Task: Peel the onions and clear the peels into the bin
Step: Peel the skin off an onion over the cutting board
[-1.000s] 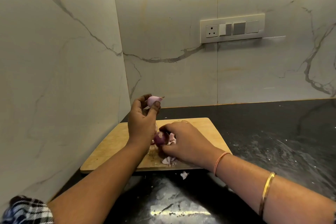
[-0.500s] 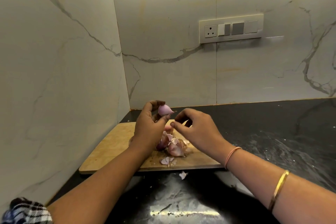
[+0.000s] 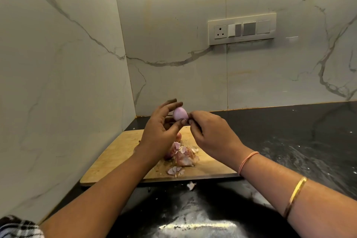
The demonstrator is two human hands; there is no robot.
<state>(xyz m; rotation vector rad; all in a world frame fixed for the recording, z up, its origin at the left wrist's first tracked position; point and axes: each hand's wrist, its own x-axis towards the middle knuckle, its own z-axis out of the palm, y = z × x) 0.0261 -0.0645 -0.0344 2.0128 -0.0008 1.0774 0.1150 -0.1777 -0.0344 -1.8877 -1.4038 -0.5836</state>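
Observation:
My left hand (image 3: 162,131) holds a small pale purple onion (image 3: 179,113) between thumb and fingertips, raised above the wooden cutting board (image 3: 116,156). My right hand (image 3: 210,131) meets it from the right, thumb and forefinger pinching at the onion's lower right edge. A heap of pink peels (image 3: 183,155) lies on the board under my hands, with a dark purple onion partly hidden behind my left wrist. A smaller clump of peels (image 3: 175,171) sits near the board's front edge. No bin is in view.
The board lies in the corner of a black countertop (image 3: 289,141), with marble walls to the left and behind. One loose peel scrap (image 3: 191,185) lies on the counter just in front of the board. A switch panel (image 3: 241,29) is on the back wall.
My right hand left the pile on the board and rose to the onion held in my left hand, where it now pinches. The left hand shifted slightly right and up with the onion.

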